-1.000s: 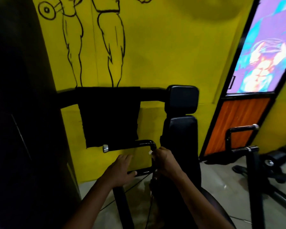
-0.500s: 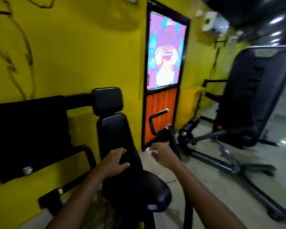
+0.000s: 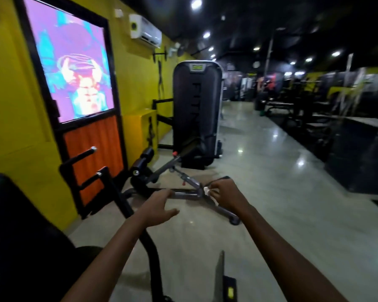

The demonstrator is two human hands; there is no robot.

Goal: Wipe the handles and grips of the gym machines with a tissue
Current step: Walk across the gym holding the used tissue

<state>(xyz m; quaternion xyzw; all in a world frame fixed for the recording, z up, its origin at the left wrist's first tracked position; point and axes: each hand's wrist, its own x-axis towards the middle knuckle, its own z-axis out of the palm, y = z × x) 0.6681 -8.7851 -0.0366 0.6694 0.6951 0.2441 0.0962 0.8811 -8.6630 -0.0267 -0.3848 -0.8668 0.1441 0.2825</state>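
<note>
My right hand (image 3: pixel 228 194) is shut on a small white tissue (image 3: pixel 206 190) that pokes out between its fingers. My left hand (image 3: pixel 156 207) hangs in the air with fingers apart and holds nothing. Both hands float above the floor, touching no machine. To the left of my left hand stands a black machine arm with two handles: an upper handle (image 3: pixel 80 155) with a chrome end cap and a lower handle (image 3: pixel 92 179). The machine's black seat pad (image 3: pixel 13 214) fills the lower left.
A yellow wall with a black-framed orange door (image 3: pixel 94 149) runs along the left. A black weight-stack machine (image 3: pixel 196 110) with low roller pads (image 3: pixel 142 162) and floor bars stands ahead. The glossy grey floor (image 3: pixel 271 171) stretches right toward dark machines.
My view has swung far to the right, away from the seat. My left hand has lifted off the seat back, and both hands have moved off the first handle.
</note>
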